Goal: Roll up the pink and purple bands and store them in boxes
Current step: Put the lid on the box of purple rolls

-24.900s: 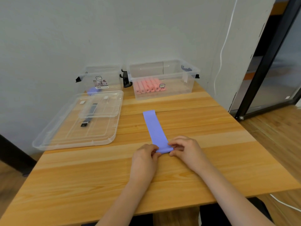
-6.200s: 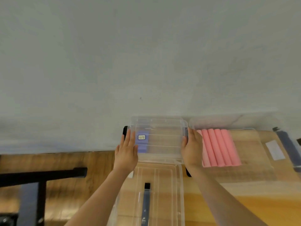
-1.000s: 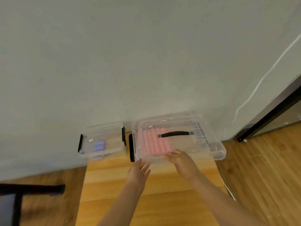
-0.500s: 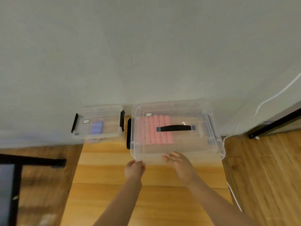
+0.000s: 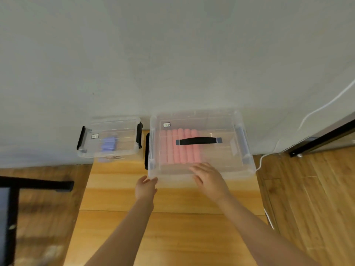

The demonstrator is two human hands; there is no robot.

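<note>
At the far edge of the worktop [image 5: 172, 217], against the wall [image 5: 172, 54], two clear boxes sit side by side with their lids on. The left hand [image 5: 145, 188] has its grip curled around the near left corner of the big box [image 5: 201, 169], fingers hooked on the lid rim. The right hand [image 5: 208, 178] lies flat on the lid's near edge, grip spread, fingers straight and pressing down on the plastic.

Just beyond the right hand's fingertips, under the lid, a row of pink rolls [image 5: 180, 146] lies packed side by side in the left half of the big box. A black handle [image 5: 198, 140] runs across the lid above them, past the rolls toward the box's right half. A black latch [image 5: 147, 150] stands on the box's left end, up from the left hand's grip.

Farther left of that grip, apart from both hands, is the small box [image 5: 109, 139], black latches at each end. Purple rolls [image 5: 108, 144] show through its lid near the middle; they are blurred, so I cannot count them.

Right of the right hand, off the worktop, a white cable [image 5: 317, 110] runs down the wall to the wooden floor [image 5: 317, 198].
</note>
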